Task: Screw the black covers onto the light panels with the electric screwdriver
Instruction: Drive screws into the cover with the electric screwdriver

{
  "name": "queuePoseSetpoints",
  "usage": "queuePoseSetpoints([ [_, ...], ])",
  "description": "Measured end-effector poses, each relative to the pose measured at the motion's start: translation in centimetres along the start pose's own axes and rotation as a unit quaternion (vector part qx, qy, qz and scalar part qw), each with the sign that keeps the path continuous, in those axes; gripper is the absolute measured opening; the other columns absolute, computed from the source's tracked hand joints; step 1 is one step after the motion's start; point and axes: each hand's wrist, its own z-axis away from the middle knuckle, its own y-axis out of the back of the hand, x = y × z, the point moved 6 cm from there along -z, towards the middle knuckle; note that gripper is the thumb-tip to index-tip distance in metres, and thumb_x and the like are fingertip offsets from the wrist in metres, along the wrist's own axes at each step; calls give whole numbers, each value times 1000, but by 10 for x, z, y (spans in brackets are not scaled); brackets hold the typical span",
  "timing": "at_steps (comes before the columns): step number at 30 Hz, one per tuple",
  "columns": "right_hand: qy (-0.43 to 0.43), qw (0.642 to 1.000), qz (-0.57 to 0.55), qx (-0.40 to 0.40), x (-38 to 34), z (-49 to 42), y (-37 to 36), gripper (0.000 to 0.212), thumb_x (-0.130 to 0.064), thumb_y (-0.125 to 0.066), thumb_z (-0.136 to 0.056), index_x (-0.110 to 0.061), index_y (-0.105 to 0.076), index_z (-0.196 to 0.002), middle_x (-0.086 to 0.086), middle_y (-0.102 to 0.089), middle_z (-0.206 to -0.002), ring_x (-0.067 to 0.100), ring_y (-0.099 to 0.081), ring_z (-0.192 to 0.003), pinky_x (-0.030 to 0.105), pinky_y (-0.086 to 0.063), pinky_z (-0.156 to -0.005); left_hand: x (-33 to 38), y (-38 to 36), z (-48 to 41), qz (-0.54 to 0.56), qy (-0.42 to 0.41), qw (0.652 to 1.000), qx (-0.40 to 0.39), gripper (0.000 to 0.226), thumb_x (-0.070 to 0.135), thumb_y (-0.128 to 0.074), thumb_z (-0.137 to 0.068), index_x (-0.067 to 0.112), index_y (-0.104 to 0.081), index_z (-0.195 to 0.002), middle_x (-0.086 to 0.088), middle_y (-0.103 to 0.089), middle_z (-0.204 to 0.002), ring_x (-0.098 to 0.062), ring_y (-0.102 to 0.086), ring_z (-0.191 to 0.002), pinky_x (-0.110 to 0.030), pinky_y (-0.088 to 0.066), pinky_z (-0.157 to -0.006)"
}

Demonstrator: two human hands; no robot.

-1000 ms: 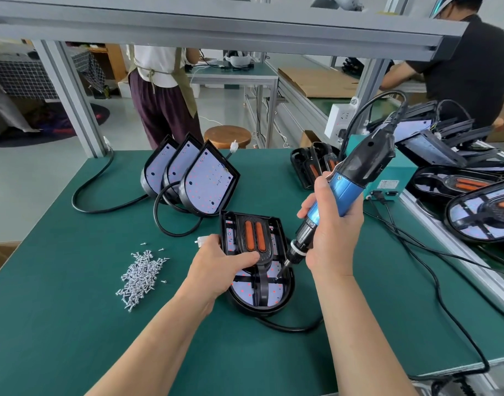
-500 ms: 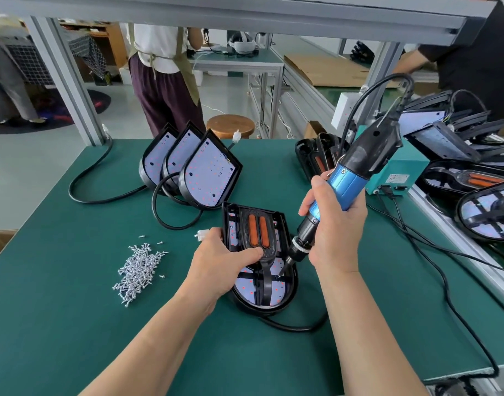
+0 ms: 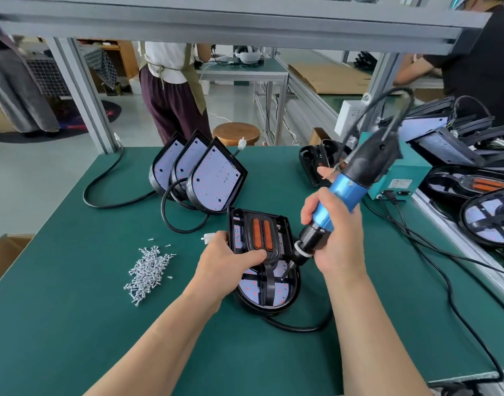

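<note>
A light panel (image 3: 282,294) lies flat mid-table, with a black cover (image 3: 263,238) bearing two orange strips laid on it. My left hand (image 3: 225,267) grips the panel's left side, thumb pressing on the cover. My right hand (image 3: 338,241) holds the blue and black electric screwdriver (image 3: 348,190) tilted, its bit tip touching the cover's right side near the middle. A heap of silver screws (image 3: 148,271) lies to the left of the panel.
Three bare light panels (image 3: 213,181) lean upright behind. Loose black covers (image 3: 313,161) and a teal power box (image 3: 408,175) stand at the back right, with finished panels (image 3: 491,218) along the right rail. Black cables (image 3: 433,252) trail across the table's right side. People stand beyond the table.
The view has shifted slightly. Both hands, the panel and the screwdriver keep the same positions relative to each other, with the bit staying on the cover's right side.
</note>
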Motion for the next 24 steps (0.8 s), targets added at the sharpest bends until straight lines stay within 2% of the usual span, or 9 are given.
queuePoseSetpoints([
  [4, -28, 988, -118, 97, 3, -7, 29, 22, -23, -64, -90, -16, -62, -111, 0, -52, -66, 11, -47, -57, 21, -40, -57, 1, 2, 2, 1, 4, 1000, 6, 53, 41, -80, -55, 20, -65, -102, 6, -76, -94, -18, -70, -95, -45, -54, -94],
  [7, -51, 957, -220, 184, 9, -12, 58, 16, -30, -65, -94, -18, -65, -105, -3, -52, -71, 10, -44, -58, 20, -34, -55, 3, 3, 6, 5, 0, 1000, 6, 52, 43, -79, -54, 23, -65, -100, 8, -75, -93, -16, -70, -94, -44, -54, -94],
  [10, -78, 930, -282, 221, 22, -13, 78, 22, -41, -61, -97, -19, -62, -101, -7, -51, -73, 8, -47, -58, 21, -31, -57, 4, 4, 9, -10, -11, 1000, 18, 49, 50, -76, -54, 28, -64, -96, 11, -73, -91, -12, -69, -92, -40, -55, -90],
  [13, -123, 912, -297, 255, 41, -11, 85, 27, -44, -61, -96, -17, -59, -99, -9, -50, -73, 6, -48, -58, 21, -29, -61, 3, 5, 11, -39, -31, 998, 31, 45, 66, -67, -62, 33, -63, -92, 15, -69, -89, -3, -65, -86, -32, -55, -81],
  [16, -157, 912, -273, 264, 52, -10, 83, 28, -45, -63, -95, -18, -58, -100, -8, -54, -69, 6, -49, -55, 21, -31, -61, 1, 18, 15, -44, -59, 994, 75, 50, 79, -50, -70, 36, -64, -92, 19, -69, -85, 12, -60, -78, -17, -44, -68],
  [18, -164, 912, -270, 261, 55, -11, 82, 29, -45, -64, -95, -17, -59, -100, -8, -55, -68, 6, -50, -54, 20, -33, -60, 2, 38, 18, -84, -91, 983, 133, 38, 68, -51, -81, 34, -64, -93, 20, -68, -76, 9, -58, -67, -19, -42, -59],
  [20, -169, 911, -271, 260, 55, -11, 81, 28, -45, -64, -95, -17, -59, -99, -9, -55, -68, 6, -49, -53, 20, -33, -60, 2, 67, 21, -163, -118, 960, 193, 13, 43, -60, -88, 32, -63, -83, 23, -64, -69, 2, -56, -61, -22, -40, -52],
  [22, -173, 911, -269, 260, 55, -12, 81, 28, -45, -64, -95, -17, -58, -99, -9, -55, -68, 6, -49, -54, 20, -33, -60, 1, 99, 22, -251, -110, 937, 215, 12, 26, -64, -84, 32, -61, -74, 20, -63, -67, -3, -58, -65, -23, -41, -55],
  [24, -175, 910, -266, 265, 55, -12, 81, 28, -44, -65, -94, -17, -58, -101, -9, -55, -68, 6, -50, -54, 21, -33, -60, -2, 120, 20, -321, -92, 926, 174, 20, 16, -61, -82, 34, -63, -73, 15, -63, -69, -8, -58, -74, -27, -47, -61],
])
